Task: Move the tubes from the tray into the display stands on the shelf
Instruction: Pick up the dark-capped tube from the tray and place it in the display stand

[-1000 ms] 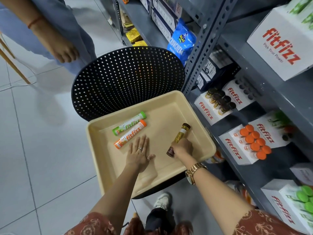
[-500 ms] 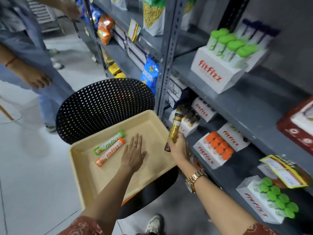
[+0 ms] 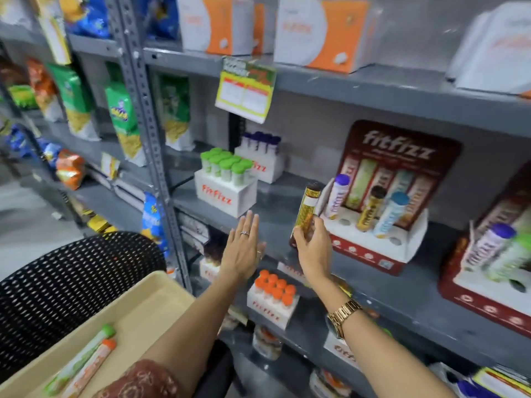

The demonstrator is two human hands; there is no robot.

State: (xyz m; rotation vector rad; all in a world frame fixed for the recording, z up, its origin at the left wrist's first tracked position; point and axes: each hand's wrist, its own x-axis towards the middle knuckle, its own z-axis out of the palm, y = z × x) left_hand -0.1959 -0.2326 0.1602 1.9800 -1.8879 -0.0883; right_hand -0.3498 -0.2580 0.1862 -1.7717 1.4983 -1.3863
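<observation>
My right hand (image 3: 311, 248) grips a gold tube with a brown cap (image 3: 307, 206), held upright just left of a dark red fitfizz display stand (image 3: 382, 248) on the middle shelf. That stand holds a purple-capped, a brown-capped and a blue-capped tube, with some holes free. My left hand (image 3: 242, 251) is flat and open in front of the shelf edge, holding nothing. The beige tray (image 3: 149, 311) sits at lower left with a green-capped tube (image 3: 80, 359) and an orange-capped tube (image 3: 92, 366) lying in it.
A black perforated chair back (image 3: 71, 280) stands behind the tray. White fitfizz boxes hold green-capped tubes (image 3: 227, 182) and orange-capped tubes (image 3: 273, 297). A second red stand (image 3: 488, 271) sits at the right. A yellow shelf tag (image 3: 244, 93) hangs above. Snack bags fill the left shelves.
My right hand has lifted the gold tube from the tray up to the middle shelf beside the red stand. My left hand rose off the tray. The view tilted up.
</observation>
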